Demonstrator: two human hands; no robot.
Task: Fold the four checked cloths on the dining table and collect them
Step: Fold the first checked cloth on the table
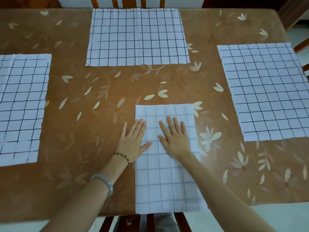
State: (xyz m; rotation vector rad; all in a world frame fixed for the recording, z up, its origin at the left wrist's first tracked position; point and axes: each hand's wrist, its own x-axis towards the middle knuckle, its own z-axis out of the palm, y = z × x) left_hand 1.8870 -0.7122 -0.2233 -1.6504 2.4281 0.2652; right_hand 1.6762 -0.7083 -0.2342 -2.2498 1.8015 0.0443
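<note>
Head view: the folded cloth [167,178] lies under both hands and reaches the counter's [100,91] near edge. The right grip [175,138] presses flat on its far half, fingers straight and slightly spread. The left grip [132,139], also flat, straddles its left edge, with thumb and fingertips on the cloth and palm on the counter. Three unfolded checked cloths lie well apart from it: one beyond [137,37], one left [21,106], one right [267,91]. The counter has a brown cover with pale leaves and flowers. A wooden chair [150,221] stands just nearer than the folded cloth.
</note>
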